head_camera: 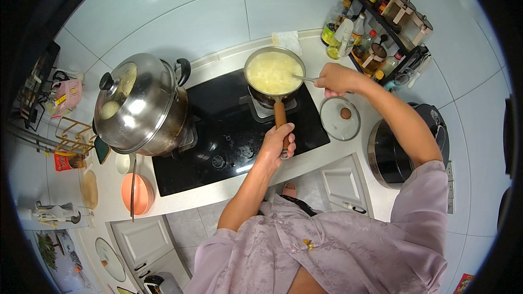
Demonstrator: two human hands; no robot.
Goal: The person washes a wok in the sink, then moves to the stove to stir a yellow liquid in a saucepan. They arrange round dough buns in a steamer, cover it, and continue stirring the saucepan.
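Note:
My left hand (278,143) is wrapped around the wooden handle (280,115) of a small saucepan (267,92). The pan sits over the right burner of a black glass gas hob (220,130). Pale yellow, frothy liquid (273,71) fills much of it. In my right hand (337,79) is the metal handle of a utensil (304,78), whose far end is hidden in the liquid. Below that hand, a round glass lid (340,124) with a brown knob lies on the counter.
A large steel steamer pot (139,106) with a domed lid stands on the left burner. An orange bowl (138,196) has chopsticks (132,192) across it. Bottles fill a black seasoning rack (382,16) at the back right. A dark round appliance (392,151) stands near my right arm.

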